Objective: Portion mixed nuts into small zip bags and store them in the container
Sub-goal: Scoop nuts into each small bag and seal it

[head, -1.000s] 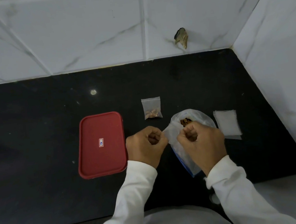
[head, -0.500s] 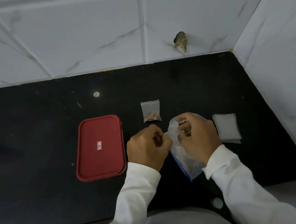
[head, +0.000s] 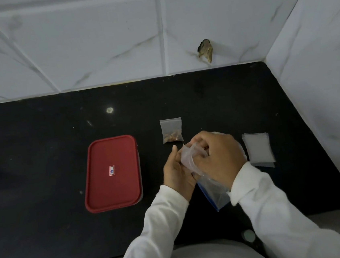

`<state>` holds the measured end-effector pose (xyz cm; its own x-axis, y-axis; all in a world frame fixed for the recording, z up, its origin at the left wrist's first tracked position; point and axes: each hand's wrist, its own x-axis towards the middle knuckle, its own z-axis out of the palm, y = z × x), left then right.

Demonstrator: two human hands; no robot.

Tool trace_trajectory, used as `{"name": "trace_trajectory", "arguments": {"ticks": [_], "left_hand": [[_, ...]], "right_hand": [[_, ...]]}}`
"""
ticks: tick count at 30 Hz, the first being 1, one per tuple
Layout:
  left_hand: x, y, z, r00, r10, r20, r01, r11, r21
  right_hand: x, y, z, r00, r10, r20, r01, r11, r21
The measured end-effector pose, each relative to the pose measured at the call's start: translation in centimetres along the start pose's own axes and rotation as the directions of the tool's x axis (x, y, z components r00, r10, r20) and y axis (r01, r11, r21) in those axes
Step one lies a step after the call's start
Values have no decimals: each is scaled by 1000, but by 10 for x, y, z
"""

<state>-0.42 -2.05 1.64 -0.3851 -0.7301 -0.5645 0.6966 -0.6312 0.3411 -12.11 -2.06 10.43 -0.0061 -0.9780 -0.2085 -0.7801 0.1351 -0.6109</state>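
A large clear zip bag [head: 213, 191] with a blue strip lies on the black counter under my hands. My left hand [head: 176, 170] holds its crumpled mouth from the left, palm turned inward. My right hand [head: 218, 155] covers the mouth from above, fingers curled into the plastic; the nuts inside are hidden. A small zip bag [head: 171, 130] with a few brown nuts at its bottom lies just beyond my hands. A stack of empty small zip bags [head: 258, 148] lies to the right. The container [head: 112, 173] with a red lid on sits to the left.
The black counter [head: 42, 163] ends at white tiled walls behind and on the right. A chipped hole [head: 206, 50] marks the back wall. A pale round spot [head: 109, 110] lies on the counter behind the container.
My right hand has moved forward over the big bag's mouth and now hides the nuts. My left hand has opened out from a fist and turned its palm toward the bag.
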Motion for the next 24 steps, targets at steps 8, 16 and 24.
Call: {"name": "trace_trajectory", "arguments": {"ticks": [8,16,24], "left_hand": [[0,-1,3,994,-105,-40,107,993,46],[8,2,-6,966,-160,-205,139,984,-115],[20,-6,-14,961,-70,-268,55,996,-64]], "right_hand": [[-5,-2,7,995,-14,102,16,1000,-22],[-2,61,-45,992,33,-125,-32,999,15],[-2,124,11,996,85,-18,-87,957,-278]]}}
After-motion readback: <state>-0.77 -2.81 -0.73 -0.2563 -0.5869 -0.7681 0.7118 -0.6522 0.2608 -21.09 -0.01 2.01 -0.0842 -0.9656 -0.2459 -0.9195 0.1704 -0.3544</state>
